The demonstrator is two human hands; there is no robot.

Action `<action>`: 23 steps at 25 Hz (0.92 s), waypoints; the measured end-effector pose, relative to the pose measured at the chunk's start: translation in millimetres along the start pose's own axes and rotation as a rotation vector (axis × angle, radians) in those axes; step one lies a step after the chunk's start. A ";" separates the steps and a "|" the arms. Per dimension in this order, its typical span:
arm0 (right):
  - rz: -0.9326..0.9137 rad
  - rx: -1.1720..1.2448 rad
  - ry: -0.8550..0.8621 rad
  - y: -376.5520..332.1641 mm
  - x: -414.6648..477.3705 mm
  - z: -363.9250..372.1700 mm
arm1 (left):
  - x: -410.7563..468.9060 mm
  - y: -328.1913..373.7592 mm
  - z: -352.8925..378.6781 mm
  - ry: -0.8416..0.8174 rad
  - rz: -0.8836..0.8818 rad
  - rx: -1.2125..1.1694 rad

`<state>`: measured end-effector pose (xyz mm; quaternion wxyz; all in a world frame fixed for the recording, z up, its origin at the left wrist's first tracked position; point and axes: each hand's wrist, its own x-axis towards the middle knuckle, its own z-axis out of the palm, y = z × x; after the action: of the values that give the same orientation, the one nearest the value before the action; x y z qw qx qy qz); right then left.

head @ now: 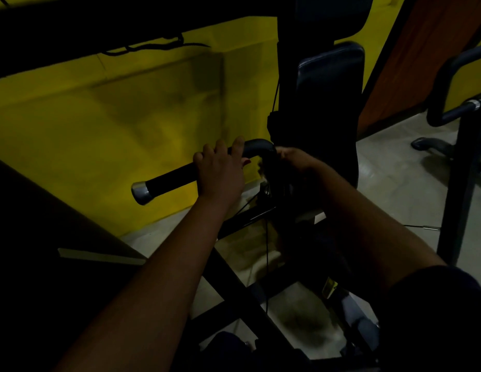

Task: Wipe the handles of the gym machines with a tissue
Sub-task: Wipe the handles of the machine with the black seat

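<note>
Black grip covering runs along the handle (169, 181), which lies at frame centre, slanting from a silver end cap (141, 193) at lower left up to a bend at centre right. It stands in front of the yellow wall (99, 116) and beside the dark padded backrest (330, 103) of the same machine.

Hand state:
- Left hand (220, 167): fingers curled over the top of the handle, gripping it about midway along the covering.
- Right hand (295, 159): at the bend of the bar, in deep shadow. Whether its fingers are closed round anything cannot be told.

Tissue: it cannot be made out in either hand, as the light is too poor. If present, it is most likely under the right hand at the bend.

Progress assessment: work appears to be under way on this handle. No visible mark separates wiped from unwiped surface, so the share completed cannot be confirmed. The exposed length between the left hand and the end cap probably remains to be covered or checked.

Outstanding: a second machine handle (473, 106) with a metal collar stands at the right edge of the frame, well apart from both hands and untouched. It is judged to remain on the list.
</note>
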<state>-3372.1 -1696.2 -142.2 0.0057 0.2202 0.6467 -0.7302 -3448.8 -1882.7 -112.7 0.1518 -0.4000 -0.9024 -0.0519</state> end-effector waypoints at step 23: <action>-1.226 -1.429 0.796 72.9 -22.8 41.3 | 6.3 -0.4 -10.1 -0.099 0.007 0.013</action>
<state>-3343.2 -1753.6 -200.5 -0.4543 0.0230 0.8874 0.0752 -3450.7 -1880.7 -101.1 0.1097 -0.4043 -0.9077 -0.0258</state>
